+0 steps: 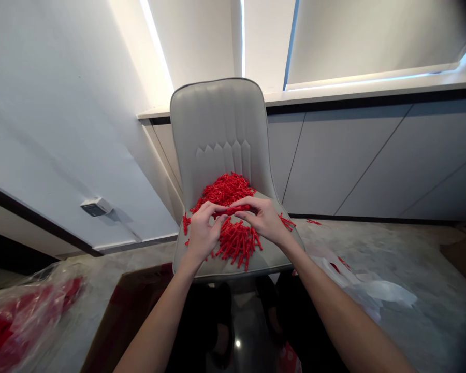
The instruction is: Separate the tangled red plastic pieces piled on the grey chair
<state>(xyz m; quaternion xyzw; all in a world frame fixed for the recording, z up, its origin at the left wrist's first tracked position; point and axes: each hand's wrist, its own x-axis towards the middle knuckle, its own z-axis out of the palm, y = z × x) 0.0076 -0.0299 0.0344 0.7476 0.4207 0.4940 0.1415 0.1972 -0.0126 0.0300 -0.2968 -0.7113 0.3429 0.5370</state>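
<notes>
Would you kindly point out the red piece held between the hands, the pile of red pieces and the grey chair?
red piece (233, 210): head view, its exposed middle.
pile of red pieces (226, 188): head view, rear heap.
grey chair (217, 119): head view, bare backrest.

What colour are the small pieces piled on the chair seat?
Bright red pieces, on the pale grey chair; clearest in the head view.

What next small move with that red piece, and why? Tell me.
Likely push the ends of the red piece together: the left hand and right hand each pinch one end, holding it level above the pile of red pieces on the chair seat.
</notes>
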